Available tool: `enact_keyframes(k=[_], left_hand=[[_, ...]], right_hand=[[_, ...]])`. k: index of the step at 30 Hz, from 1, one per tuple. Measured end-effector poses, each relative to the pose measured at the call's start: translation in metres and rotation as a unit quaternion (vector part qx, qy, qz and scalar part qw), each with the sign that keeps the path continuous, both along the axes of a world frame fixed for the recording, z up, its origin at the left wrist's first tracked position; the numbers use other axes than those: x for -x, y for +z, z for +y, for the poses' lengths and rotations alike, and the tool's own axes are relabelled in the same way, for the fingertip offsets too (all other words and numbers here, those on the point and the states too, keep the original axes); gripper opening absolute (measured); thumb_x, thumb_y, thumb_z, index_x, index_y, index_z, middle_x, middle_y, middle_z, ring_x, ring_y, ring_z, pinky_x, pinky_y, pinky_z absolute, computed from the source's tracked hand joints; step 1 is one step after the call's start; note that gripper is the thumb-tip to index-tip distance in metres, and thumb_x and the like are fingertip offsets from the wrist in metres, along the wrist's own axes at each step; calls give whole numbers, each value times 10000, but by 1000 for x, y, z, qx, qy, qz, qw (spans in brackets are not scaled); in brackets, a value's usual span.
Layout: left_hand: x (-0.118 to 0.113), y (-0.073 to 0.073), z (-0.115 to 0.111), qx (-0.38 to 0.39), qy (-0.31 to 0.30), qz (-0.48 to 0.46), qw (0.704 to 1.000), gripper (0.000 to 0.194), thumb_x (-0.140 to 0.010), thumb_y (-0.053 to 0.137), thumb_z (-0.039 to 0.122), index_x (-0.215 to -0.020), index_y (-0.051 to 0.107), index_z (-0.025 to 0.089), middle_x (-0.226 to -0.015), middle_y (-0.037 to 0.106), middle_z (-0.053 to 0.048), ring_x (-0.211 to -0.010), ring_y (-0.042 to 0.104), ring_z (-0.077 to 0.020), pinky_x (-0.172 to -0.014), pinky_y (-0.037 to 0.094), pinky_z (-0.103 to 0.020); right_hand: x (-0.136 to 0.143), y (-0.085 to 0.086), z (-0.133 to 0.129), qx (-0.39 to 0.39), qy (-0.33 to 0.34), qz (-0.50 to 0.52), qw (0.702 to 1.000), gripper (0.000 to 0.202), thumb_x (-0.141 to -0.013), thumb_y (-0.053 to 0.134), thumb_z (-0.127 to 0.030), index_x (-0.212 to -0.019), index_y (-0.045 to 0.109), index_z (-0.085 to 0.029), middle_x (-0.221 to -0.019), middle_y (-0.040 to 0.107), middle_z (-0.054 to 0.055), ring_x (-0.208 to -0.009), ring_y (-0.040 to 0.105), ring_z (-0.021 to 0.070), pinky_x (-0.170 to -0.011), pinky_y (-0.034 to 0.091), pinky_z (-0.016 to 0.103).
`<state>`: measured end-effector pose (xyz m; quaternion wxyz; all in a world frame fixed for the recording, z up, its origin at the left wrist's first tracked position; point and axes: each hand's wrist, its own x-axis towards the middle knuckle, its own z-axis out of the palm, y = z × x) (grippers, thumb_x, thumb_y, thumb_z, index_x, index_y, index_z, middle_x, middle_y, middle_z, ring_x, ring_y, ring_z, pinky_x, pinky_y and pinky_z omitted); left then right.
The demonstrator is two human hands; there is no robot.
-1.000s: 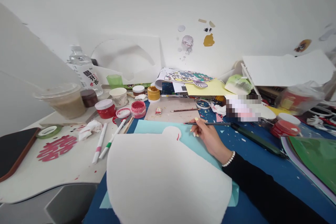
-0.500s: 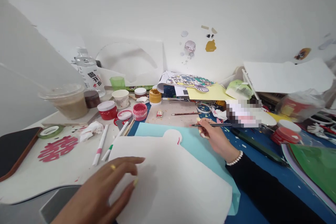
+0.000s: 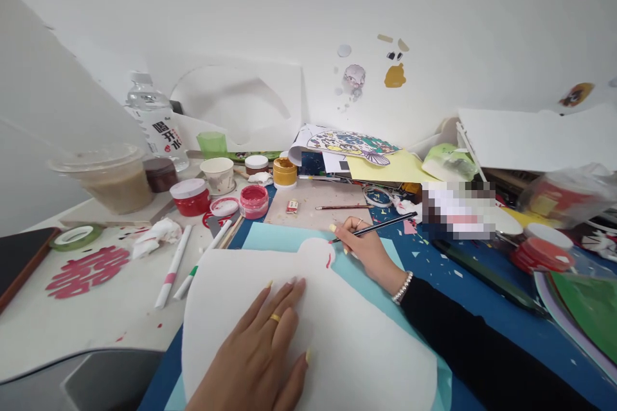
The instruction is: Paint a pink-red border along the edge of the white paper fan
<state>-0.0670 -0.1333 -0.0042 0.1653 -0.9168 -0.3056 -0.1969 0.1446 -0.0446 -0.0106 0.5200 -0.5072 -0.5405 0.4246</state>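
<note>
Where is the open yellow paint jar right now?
In the head view, the open yellow paint jar stands left of centre on the far desk, between a white-lidded brown jar and the colourful fan-shaped drawing.

Water bottle (image 3: 155,121), rear left of the tabletop: black Chinese characters on its white label, apparently 喝开水.
Red paper cutout (image 3: 88,270), near the left edge of the tabletop: the double-happiness character 囍.
Other lettering: none legible.

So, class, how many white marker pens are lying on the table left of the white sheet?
2. One pink-banded marker lies on the white table; one green-banded marker lies just right of it, by the white sheet. Clutter could hide others.
</note>
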Motion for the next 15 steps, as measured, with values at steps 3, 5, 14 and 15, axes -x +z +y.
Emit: enact_keyframes(k=[3, 5, 14, 15], left_hand=[[-3, 5, -2, 16, 9, 3, 1000, 408, -782, 455, 334, -1130, 429, 122, -1279, 444, -116, -1180, 404, -185, -999, 345, -339], [-3, 6, -2, 24, 5, 1, 1000, 399, -781, 460, 333, -1123, 435, 129, -1284, 439, -111, -1177, 407, -187, -1001, 341, -340], [-1, 5, -4, 28, 15, 4, 999, 434, -796, 447, 361, -1169, 405, 143, -1301, 418, -103, -1177, 408, -181, -1014, 317, -355], [-1, 4, -3, 29, 14, 5, 999, 432, -796, 446, 362, -1167, 407, 142, -1301, 418, -102, -1179, 405, -179, -1021, 305, -353]], right_hand=[[0, -3, 2, -11, -28, -22, 999, 247, -677, 574, -248, -535, 381, -190, -398, 430, -79, -393, 367, 65, -450, 281, 206], [0, -4, 4, -18, -47, -32, 998, 238, -673, 538, -191, -511, 363, -192, -379, 423, -79, -388, 383, 69, -463, 302, 208], [-1, -6, 3, -16, -48, -51, 997, 212, -652, 502, -145, -504, 359, -195, -368, 418, -83, -373, 386, 68, -447, 309, 201], [-1, -6, 2, -16, -45, -51, 998, 210, -654, 501, -146, -508, 359, -195, -370, 420, -83, -373, 390, 69, -448, 311, 201]])
